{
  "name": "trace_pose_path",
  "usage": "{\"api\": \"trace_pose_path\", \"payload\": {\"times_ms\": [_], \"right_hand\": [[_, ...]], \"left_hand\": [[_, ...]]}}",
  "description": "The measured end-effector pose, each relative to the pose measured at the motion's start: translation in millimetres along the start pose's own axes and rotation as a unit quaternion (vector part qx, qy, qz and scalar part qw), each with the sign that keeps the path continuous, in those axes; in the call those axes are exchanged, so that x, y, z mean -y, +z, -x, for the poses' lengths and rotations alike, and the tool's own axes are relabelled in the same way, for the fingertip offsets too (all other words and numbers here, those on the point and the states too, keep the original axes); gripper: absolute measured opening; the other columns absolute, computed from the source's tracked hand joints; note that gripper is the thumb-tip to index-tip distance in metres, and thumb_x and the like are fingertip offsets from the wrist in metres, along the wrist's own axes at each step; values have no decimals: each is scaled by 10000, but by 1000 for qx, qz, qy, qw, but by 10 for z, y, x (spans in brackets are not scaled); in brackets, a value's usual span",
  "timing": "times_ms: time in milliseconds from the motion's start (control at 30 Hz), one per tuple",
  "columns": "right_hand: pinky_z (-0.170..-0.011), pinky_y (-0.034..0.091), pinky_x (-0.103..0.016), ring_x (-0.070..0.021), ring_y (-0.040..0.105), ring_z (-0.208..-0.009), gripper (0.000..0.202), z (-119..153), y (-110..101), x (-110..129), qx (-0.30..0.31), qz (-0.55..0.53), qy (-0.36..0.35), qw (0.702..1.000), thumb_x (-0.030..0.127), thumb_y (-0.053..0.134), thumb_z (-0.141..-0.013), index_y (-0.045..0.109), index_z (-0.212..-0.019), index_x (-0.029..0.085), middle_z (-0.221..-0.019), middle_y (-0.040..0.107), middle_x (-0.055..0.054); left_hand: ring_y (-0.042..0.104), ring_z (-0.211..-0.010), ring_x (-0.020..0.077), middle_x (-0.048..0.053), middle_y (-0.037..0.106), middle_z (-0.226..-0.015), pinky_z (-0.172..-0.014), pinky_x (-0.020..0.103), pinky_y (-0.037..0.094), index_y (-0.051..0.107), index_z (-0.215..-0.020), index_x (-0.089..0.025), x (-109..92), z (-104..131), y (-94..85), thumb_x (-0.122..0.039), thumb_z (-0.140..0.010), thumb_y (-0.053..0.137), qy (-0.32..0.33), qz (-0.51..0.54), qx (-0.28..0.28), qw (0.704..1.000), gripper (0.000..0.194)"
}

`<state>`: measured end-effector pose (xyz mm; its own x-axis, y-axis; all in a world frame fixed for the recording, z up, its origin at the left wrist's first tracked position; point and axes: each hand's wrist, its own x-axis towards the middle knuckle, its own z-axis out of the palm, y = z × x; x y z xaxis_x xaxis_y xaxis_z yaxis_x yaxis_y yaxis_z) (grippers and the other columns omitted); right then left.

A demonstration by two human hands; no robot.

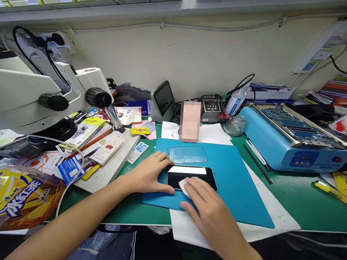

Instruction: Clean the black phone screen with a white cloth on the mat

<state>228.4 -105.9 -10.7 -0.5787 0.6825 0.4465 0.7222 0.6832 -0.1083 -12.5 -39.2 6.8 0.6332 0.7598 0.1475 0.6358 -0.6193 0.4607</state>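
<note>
A black phone (207, 180) lies screen up on a blue mat (237, 190), with bright light reflected along its far edge. At the phone's left end, my left hand (151, 174), with a ring on one finger, grips it between thumb and fingers. My right hand (205, 201) presses a small white wipe (184, 186) against the screen, its fingers over the wipe's right part. Just beyond the phone rests a clear glass sheet (187, 154) with dark rounded outlines.
Behind the mat stands a blurred pink upright object (191, 121). A blue machine (291, 142) holds circuit boards at the right, near a glass jar (235, 125) and dark tweezers (258, 163). A microscope (21, 91), booklets (90, 132) and a drink bottle (17, 198) crowd the left.
</note>
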Motion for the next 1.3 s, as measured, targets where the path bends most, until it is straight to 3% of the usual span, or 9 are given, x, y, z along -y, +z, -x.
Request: {"api": "trace_pose_path", "payload": {"times_ms": [67, 167, 367, 533, 633, 767, 867, 1033, 1300], "right_hand": [[-1041, 545, -441, -298, 586, -1312, 540, -37, 18, 124, 42, 3, -25, 999, 447, 459, -1029, 587, -1390, 67, -1411, 631, -163], [-1099, 502, -483, -310, 482, -1414, 695, -57, -6, 51, 108, 0, -30, 994, 544, 464, -1005, 453, -1508, 65, -1533, 504, -156], [-1165, 397, -573, -347, 353, -1485, 759, 50, 13, -312, 136, 41, 107, 984, 580, 360, -1023, 320, -1577, 62, -1607, 355, -170], [-1173, 407, -515, -341, 311, -1503, 828, -29, 48, 33, 157, 5, 59, 986, 643, 371, -994, 324, -1576, 56, -1632, 298, -168], [-1183, 391, -509, -315, 310, -1509, 795, -124, 16, 87, 190, -23, 22, 981, 633, 335, -1009, 316, -1584, 85, -1637, 303, -136], [-1176, 359, -594, -341, 334, -1498, 773, -83, -33, -183, 170, 20, 112, 979, 618, 312, -1019, 320, -1583, 89, -1619, 341, -164], [-1155, 381, -612, -357, 379, -1473, 773, 33, -41, -276, 145, 53, 120, 981, 617, 306, -1020, 373, -1555, 63, -1589, 391, -189], [-1128, 427, -590, -382, 463, -1414, 840, 49, -38, -123, 140, 70, 88, 984, 659, 307, -1002, 475, -1475, -14, -1526, 458, -242], [-1141, 413, -564, -355, 441, -1436, 798, -86, -52, -89, 144, 62, 85, 984, 653, 292, -1012, 465, -1500, 45, -1546, 455, -202]], "left_hand": [[562, -1074, 285, 99, 597, -1163, -946, 442, 498, 566, -1288, -194, 4, 1, 3, -620, -762, 798, 5, 0, -2, 1000, 715], [563, -1065, 285, 98, 599, -1160, -940, 447, 499, 570, -1280, -197, 3, 1, 2, -614, -768, 796, 3, 3, -2, 1000, 698], [557, -1072, 294, 102, 597, -1161, -935, 453, 502, 584, -1263, -204, -5, -6, -9, -634, -754, 797, -3, 1, 3, 1000, 700], [562, -1079, 292, 106, 601, -1167, -959, 461, 497, 577, -1261, -191, -5, -3, 0, -620, -769, 792, -4, 8, 1, 1000, 687], [568, -1080, 290, 104, 600, -1172, -954, 457, 502, 583, -1262, -201, -1, 1, 8, -626, -774, 783, -3, 17, -2, 1000, 677], [567, -1090, 298, 104, 602, -1179, -955, 461, 499, 588, -1269, -213, -5, 4, 4, -646, -769, 776, -2, 12, -4, 1000, 687], [564, -1086, 297, 103, 602, -1175, -953, 457, 496, 589, -1260, -211, -12, 1, -7, -643, -771, 777, -6, 7, 1, 1000, 679], [567, -1087, 297, 101, 601, -1176, -953, 455, 499, 588, -1267, -214, -8, -3, -9, -638, -766, 785, -8, 9, 0, 1000, 686], [555, -1114, 301, 110, 588, -1214, -972, 471, 496, 579, -1286, -204, -10, 7, 3, -634, -783, 772, -20, 12, 9, 1000, 689]]}}
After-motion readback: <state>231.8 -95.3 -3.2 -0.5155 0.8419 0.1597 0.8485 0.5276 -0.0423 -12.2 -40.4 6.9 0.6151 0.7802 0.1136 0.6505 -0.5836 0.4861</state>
